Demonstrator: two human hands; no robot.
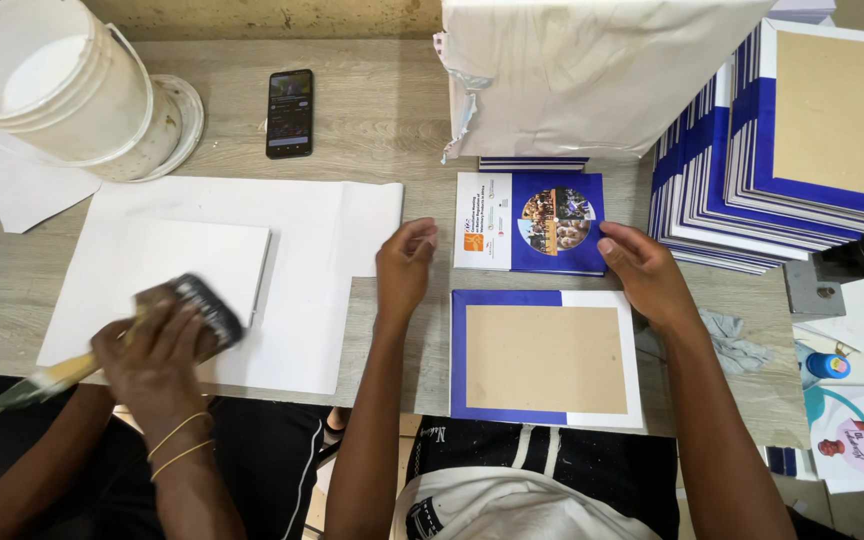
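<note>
Left hand [404, 268] and right hand [642, 272], both open w/ fingertips at the edges of a blue-and-white booklet [529, 222], square it on the bench [392, 120] above an open cover [547, 358], board side up.

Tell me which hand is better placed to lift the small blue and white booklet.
Probably the right hand: its fingertips already touch the right edge of the blue and white booklet. The left hand is curled beside the booklet's white left edge, close, but contact is unclear. A co-worker's hand brushes paper further left.

Head view, steeply down, close.
</note>
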